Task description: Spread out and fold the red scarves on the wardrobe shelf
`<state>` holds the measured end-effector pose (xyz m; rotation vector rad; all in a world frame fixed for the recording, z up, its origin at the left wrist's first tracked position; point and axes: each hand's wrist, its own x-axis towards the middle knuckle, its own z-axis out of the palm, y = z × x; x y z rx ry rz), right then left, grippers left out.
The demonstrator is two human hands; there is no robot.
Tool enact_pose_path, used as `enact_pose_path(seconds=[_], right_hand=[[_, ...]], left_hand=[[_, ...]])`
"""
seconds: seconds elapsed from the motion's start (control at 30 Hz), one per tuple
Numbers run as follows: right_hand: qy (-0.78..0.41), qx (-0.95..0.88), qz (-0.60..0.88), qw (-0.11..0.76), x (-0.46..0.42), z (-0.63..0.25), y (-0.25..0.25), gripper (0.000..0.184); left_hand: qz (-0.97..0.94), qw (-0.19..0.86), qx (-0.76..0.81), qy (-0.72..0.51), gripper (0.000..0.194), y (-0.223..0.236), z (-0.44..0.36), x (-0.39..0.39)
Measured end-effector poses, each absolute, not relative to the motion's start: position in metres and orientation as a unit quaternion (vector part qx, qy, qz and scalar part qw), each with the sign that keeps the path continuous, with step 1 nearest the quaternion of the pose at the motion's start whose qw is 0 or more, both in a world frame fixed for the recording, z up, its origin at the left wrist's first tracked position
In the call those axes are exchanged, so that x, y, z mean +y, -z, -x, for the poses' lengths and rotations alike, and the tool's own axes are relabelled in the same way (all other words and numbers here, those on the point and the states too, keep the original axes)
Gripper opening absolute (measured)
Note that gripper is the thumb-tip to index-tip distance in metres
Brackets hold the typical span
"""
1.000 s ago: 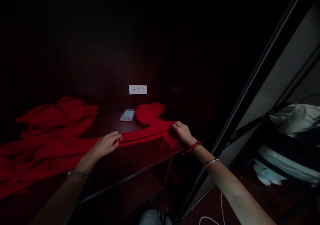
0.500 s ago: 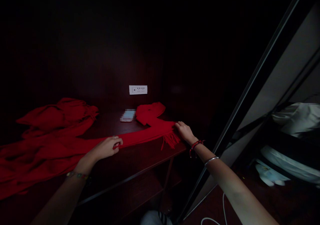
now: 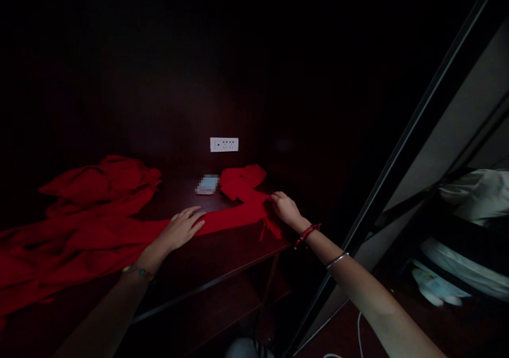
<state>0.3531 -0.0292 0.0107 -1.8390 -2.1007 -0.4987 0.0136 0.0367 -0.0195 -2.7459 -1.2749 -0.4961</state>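
Note:
A long red scarf lies stretched across a dark wooden tabletop, its fringed end hanging over the right edge. My left hand rests flat on the scarf with fingers extended and pressed down. My right hand pinches the scarf's fringed end near the table's right edge, fingers closed on the cloth. More red fabric is heaped on the left of the table and joins the scarf.
A white wall socket sits on the dark back wall. A small pale blurred object lies by a folded red piece. A dark sliding door frame stands right, with pale bedding beyond. A white cable lies on the floor.
My left hand went from gripping the scarf to lying flat on it, a little further right. My right hand drew the fringed end slightly left and inward.

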Motion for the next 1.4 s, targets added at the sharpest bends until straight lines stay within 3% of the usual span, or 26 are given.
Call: enact_pose_path(seconds=[0.1,0.2,0.3,0.5,0.67,0.8,1.03,1.23,1.4], right_hand=[[0.122,-0.814,0.542,0.170,-0.022,-0.307,-0.006,0.038],[0.032,-0.856,0.507,0.094,-0.016,-0.273,0.008,0.050],[-0.033,-0.844,0.534,0.031,-0.015,-0.268,0.019,0.056],[-0.009,-0.779,0.626,-0.032,-0.027,-0.306,0.008,0.060],[0.028,-0.755,0.654,0.036,-0.032,-0.308,-0.002,0.056],[0.036,-0.809,0.581,0.087,-0.031,-0.264,0.004,0.051],[-0.068,-0.826,0.560,0.012,-0.029,-0.236,0.014,0.060],[-0.007,-0.759,0.649,-0.050,-0.038,-0.306,0.005,0.061],[0.050,-0.774,0.630,0.025,-0.038,-0.299,-0.007,0.058]], left_hand=[[0.877,0.005,-0.478,0.053,0.051,0.030,-0.017,0.039],[0.868,-0.012,-0.496,0.013,0.054,0.033,-0.018,0.038],[0.864,-0.017,-0.503,0.007,0.058,0.031,-0.018,0.036],[0.859,-0.028,-0.512,0.005,0.063,0.028,-0.019,0.034],[0.865,-0.024,-0.501,0.018,0.062,0.027,-0.019,0.032],[0.860,-0.020,-0.510,0.010,0.062,0.027,-0.019,0.031],[0.859,-0.010,-0.512,0.005,0.063,0.032,-0.016,0.036],[0.857,-0.016,-0.514,-0.006,0.064,0.027,-0.019,0.033],[0.856,-0.019,-0.516,-0.001,0.063,0.025,-0.021,0.030]])
